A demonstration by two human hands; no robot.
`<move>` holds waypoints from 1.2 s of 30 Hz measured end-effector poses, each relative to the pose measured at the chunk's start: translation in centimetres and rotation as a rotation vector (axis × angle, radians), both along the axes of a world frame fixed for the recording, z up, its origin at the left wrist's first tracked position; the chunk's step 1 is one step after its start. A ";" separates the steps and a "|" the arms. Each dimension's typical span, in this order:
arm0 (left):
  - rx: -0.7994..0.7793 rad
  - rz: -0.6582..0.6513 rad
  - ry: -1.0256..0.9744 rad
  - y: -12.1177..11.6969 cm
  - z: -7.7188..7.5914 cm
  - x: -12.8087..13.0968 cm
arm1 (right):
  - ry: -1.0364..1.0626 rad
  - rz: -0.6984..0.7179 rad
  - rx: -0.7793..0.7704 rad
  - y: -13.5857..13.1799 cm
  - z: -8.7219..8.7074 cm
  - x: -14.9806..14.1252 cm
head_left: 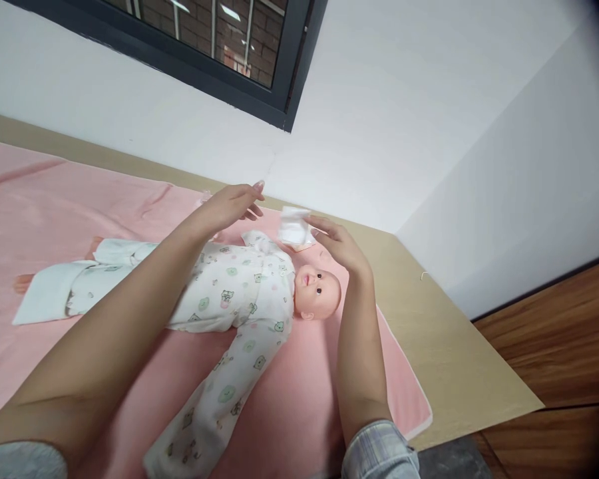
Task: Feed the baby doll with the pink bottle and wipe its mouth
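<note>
A baby doll (259, 296) in a white printed sleepsuit lies on its back on a pink blanket (40, 213), head to the right, one sleeve stretched toward me. My right hand (340, 245) hovers above the doll's head, its fingers holding a folded white cloth (294, 227). My left hand (232, 205) reaches across the doll's chest, fingers stretched out and holding nothing, just left of the cloth.
The blanket covers a tan mat (449, 359) set against a white wall (379, 120). A dark-framed window (219, 40) is above. Wooden floor (564, 352) lies to the right of the mat's edge.
</note>
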State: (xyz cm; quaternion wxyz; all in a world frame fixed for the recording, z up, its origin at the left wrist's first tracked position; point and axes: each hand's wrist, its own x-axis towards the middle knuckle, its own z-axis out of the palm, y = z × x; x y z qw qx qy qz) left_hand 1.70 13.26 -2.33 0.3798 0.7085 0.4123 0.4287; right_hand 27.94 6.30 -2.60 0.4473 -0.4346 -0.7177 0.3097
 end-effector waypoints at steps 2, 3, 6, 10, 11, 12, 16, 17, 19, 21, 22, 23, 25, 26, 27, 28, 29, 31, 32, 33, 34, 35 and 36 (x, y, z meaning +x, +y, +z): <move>0.011 0.025 -0.015 0.3 0.2 -0.9 | 0.087 -0.090 -0.038 1.3 -1.0 1.4; 0.014 0.034 -0.026 0.4 0.3 -1.3 | 0.144 -0.131 -0.068 2.0 -1.6 2.1; 0.018 0.068 -0.046 0.5 0.7 -2.2 | 0.340 -0.189 -0.162 3.7 -3.8 3.6; 0.013 0.095 -0.040 0.3 1.2 -2.7 | 0.568 -0.097 -0.227 5.4 -6.8 4.0; 0.013 0.099 -0.035 0.3 1.2 -2.8 | 0.613 -0.064 -0.241 5.7 -7.5 4.0; 0.013 0.107 -0.031 0.3 1.3 -2.9 | 0.651 -0.035 -0.258 6.0 -8.1 3.9; 0.020 0.139 -0.022 0.7 1.2 -3.3 | 0.748 0.017 -0.404 6.7 -10.4 3.8; 0.019 0.144 -0.023 0.8 1.1 -3.4 | 0.763 0.015 -0.451 6.8 -10.9 3.9; 0.013 0.151 -0.027 1.0 1.0 -3.7 | 0.779 0.013 -0.524 6.8 -11.6 4.4; 0.018 0.175 -0.039 1.1 1.0 -3.9 | 0.784 0.028 -0.544 6.8 -12.1 4.9; 0.024 0.188 -0.047 1.1 1.0 -4.0 | 0.787 0.045 -0.545 6.7 -12.3 5.2; 0.028 0.206 -0.053 1.2 0.9 -4.2 | 0.789 0.062 -0.545 6.6 -12.3 5.5; 0.025 0.240 -0.046 1.5 0.8 -4.6 | 0.791 0.095 -0.543 6.4 -12.3 6.0; 0.023 0.256 -0.030 1.7 0.6 -4.9 | 0.791 0.106 -0.540 6.2 -12.3 6.3; 0.023 0.275 -0.010 2.0 0.4 -5.2 | 0.789 0.116 -0.537 6.0 -12.2 6.5; 0.025 0.296 0.012 2.4 0.2 -5.5 | 0.785 0.125 -0.533 5.7 -12.1 6.7; 0.031 0.317 0.035 2.7 0.0 -5.7 | 0.779 0.135 -0.531 5.5 -12.0 6.9; 0.047 0.357 0.071 3.4 -0.6 -6.2 | 0.758 0.158 -0.532 4.9 -11.9 7.1; 0.052 0.373 0.087 3.7 -0.8 -6.4 | 0.746 0.170 -0.533 4.7 -11.9 7.2; 0.055 0.388 0.104 3.8 -0.9 -6.6 | 0.732 0.181 -0.535 4.5 -11.8 7.3; 0.056 0.401 0.122 4.0 -1.0 -6.7 | 0.720 0.188 -0.537 4.4 -11.8 7.4; 0.054 0.410 0.141 4.0 -1.1 -6.7 | 0.709 0.190 -0.542 4.3 -11.9 7.4; 0.050 0.417 0.160 4.1 -1.1 -6.8 | 0.701 0.186 -0.547 4.2 -11.9 7.5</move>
